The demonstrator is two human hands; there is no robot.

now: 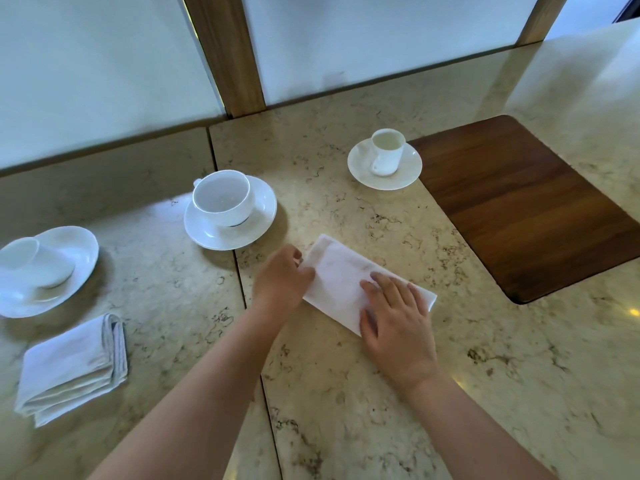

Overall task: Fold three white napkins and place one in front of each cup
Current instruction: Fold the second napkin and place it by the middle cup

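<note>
A white napkin (341, 271), folded into a long rectangle, lies on the marble counter in front of the middle cup (221, 197) and the right cup (387, 151). My left hand (282, 277) pinches the napkin's left edge with curled fingers. My right hand (394, 313) lies flat on its right end, fingers straight. A folded stack of white napkins (69, 368) sits at the lower left, in front of the left cup (20, 261). Each cup stands on a white saucer.
A dark wooden board (526, 209) is set into the counter at the right. A frosted glass partition with a wooden post (225, 53) runs along the back. A seam (249, 306) crosses the counter top near my left arm.
</note>
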